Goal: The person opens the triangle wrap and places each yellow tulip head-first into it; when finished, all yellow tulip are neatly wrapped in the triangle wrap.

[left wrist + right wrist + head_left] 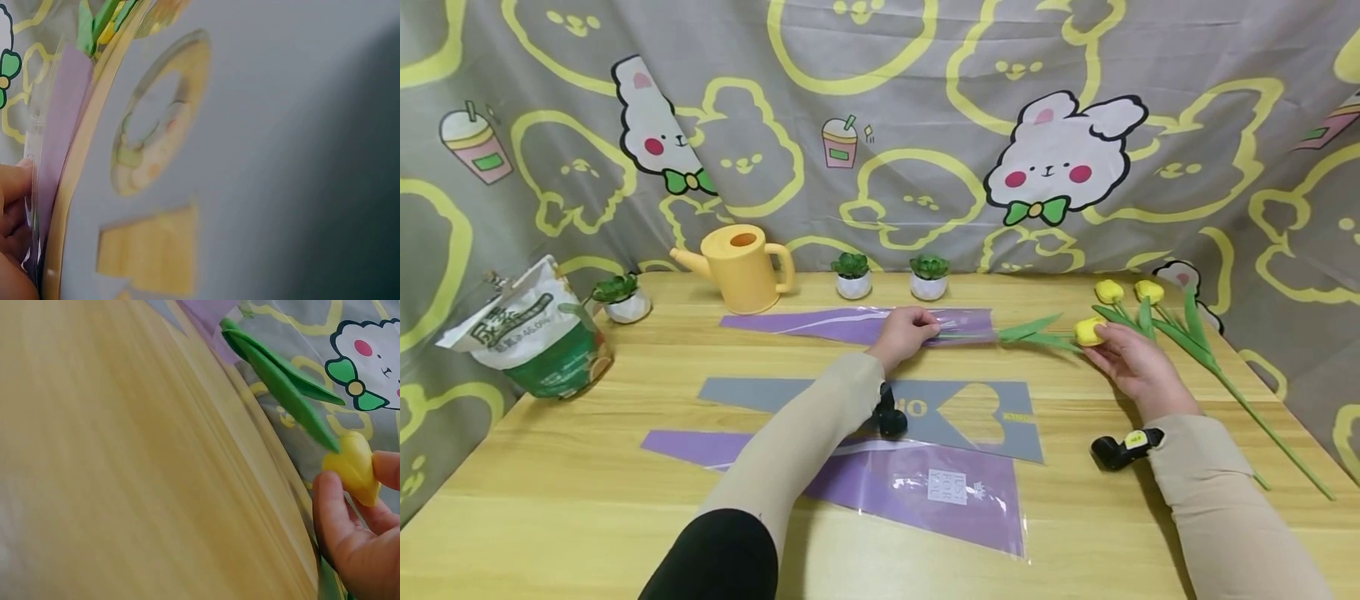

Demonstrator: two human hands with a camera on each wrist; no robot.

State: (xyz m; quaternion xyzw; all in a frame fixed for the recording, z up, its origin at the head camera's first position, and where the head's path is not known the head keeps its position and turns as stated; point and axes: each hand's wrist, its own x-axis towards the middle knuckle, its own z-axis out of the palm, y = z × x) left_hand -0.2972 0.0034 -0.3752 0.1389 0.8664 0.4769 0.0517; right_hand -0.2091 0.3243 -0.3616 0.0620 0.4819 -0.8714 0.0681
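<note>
A yellow tulip [1087, 332] lies sideways, its bloom pinched between thumb and fingers of my right hand [1138, 367]. Its green leaves [287, 387] are outside the mouth of a purple flower sleeve [820, 323], and its stem runs inside. My left hand [904, 333] pinches the clear film of that sleeve near the middle; in the left wrist view the fingers [15, 181] press against the film's edge. Nearer me lie a grey sleeve [850, 400] with a heart-shaped window and another purple sleeve [917, 479] with white print, partly hidden under my left arm.
Several more tulips [1148, 292] lie at the right, stems slanting towards the front. Along the back stand a yellow watering can [741, 271] and small potted succulents [928, 279]. A white and green bag [542, 342] stands at the left edge. A patterned curtain [887, 83] hangs behind the table.
</note>
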